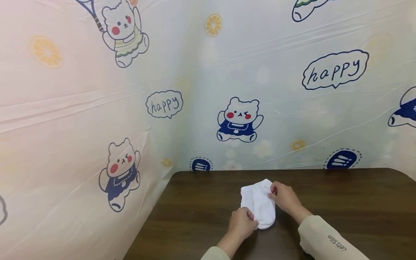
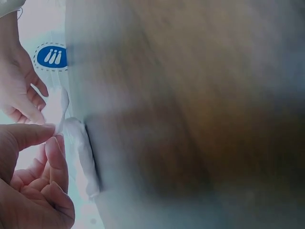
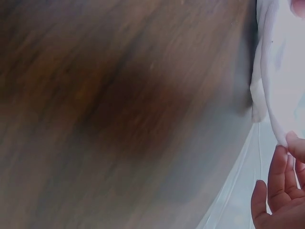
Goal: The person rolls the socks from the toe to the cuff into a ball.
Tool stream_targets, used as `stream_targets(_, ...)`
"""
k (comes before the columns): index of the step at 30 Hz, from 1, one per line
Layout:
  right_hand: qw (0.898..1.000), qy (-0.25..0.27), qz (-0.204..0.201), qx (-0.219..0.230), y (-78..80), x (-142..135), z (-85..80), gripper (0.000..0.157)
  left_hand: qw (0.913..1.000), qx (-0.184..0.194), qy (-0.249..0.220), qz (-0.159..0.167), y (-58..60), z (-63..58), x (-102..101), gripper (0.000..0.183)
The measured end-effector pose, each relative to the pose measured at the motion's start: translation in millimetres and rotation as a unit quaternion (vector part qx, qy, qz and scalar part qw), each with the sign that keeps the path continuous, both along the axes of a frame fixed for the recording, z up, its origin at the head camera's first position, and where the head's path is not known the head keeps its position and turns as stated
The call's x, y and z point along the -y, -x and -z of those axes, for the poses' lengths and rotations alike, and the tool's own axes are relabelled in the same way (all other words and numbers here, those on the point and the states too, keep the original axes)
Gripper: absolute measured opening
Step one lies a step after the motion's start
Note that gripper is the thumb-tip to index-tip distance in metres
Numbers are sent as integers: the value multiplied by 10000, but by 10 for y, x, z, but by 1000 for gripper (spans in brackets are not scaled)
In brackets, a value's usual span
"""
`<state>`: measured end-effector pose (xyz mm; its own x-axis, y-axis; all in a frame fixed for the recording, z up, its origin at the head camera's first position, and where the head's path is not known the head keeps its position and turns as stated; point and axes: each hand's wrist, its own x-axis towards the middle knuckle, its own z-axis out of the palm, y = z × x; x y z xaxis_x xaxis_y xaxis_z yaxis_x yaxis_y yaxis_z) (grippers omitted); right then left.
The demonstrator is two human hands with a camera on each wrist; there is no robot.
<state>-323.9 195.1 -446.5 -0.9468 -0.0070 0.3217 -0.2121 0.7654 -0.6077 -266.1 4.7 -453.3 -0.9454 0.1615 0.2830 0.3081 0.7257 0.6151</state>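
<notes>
Pinching white cloth [image 1: 261, 204] at lower centre, my left hand [image 1: 242, 222] and higher right hand [image 1: 286, 196] reach over the table [image 1: 182, 213]; patterned sheet [image 1: 276, 43] behind.

Sock [image 1: 264, 207] on table [image 1: 182, 213], between the two grips: left hand [image 1: 242, 222] at its near left edge, right hand [image 1: 286, 196] at its far right edge. Table extends left and right of both grips. Curtain [image 1: 191, 72] beyond the grips, behind table; also to their left.

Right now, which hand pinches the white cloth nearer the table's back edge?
The right hand: in the head view, it pinches the white cloth upper right; the left hand pinches lower left.
</notes>
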Motion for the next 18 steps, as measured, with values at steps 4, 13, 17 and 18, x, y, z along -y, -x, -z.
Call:
stream_targets(4,10000,-13,-24,-18,11,57,6,21,10000,-53,65,-13,11,-3,39,25)
stream_targets(13,10000,57,-45,50,4,200,-2,21,9999,-111,99,25,32,-46,162,23)
stream_targets(17,10000,30,-42,44,26,243,12,21,9998,-115,147,-4,32,-60,212,23)
stream_targets(18,10000,20,-36,32,36,251,21,21,9998,-105,157,-11,32,-60,224,23)
